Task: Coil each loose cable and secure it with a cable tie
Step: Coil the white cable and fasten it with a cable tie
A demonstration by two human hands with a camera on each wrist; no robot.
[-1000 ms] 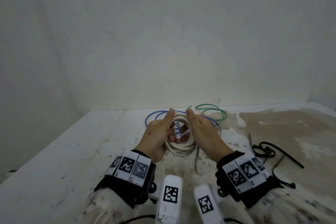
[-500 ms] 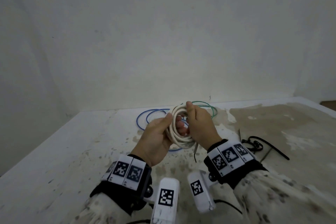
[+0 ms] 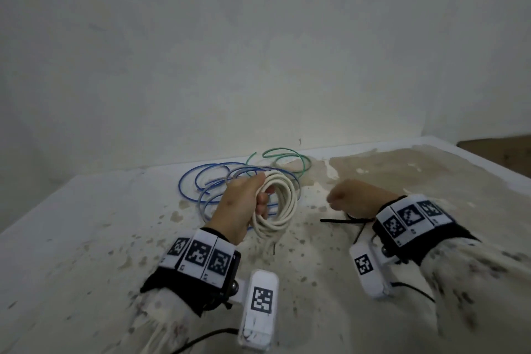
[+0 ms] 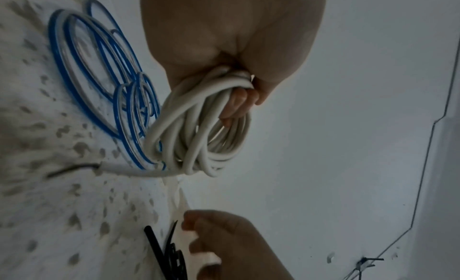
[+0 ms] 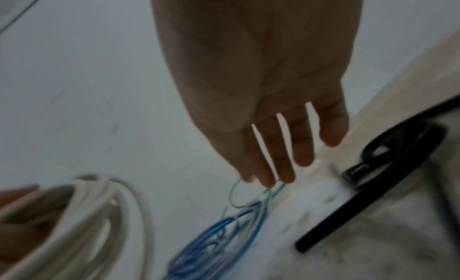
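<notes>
My left hand (image 3: 244, 204) grips a coiled white cable (image 3: 291, 198) and holds it just above the table; in the left wrist view its fingers (image 4: 236, 99) curl through the coil (image 4: 189, 126). A stripped end of the cable trails onto the table. My right hand (image 3: 356, 198) hovers empty over a bunch of black cable ties (image 3: 342, 220), and in the right wrist view its fingers (image 5: 281, 162) hang loosely extended beside the ties (image 5: 361, 211). Loose blue cable (image 3: 201, 168) and green cable (image 3: 309, 164) lie behind the coil.
The white table (image 3: 86, 238) is speckled with stains and has a large brown patch (image 3: 431, 175) at the right. A bare wall rises right behind the cables. The table's right edge runs near the far right corner.
My right hand has let go of the white coil and moved right, down toward the black cable ties. The left hand keeps the coil, now held by it alone.
</notes>
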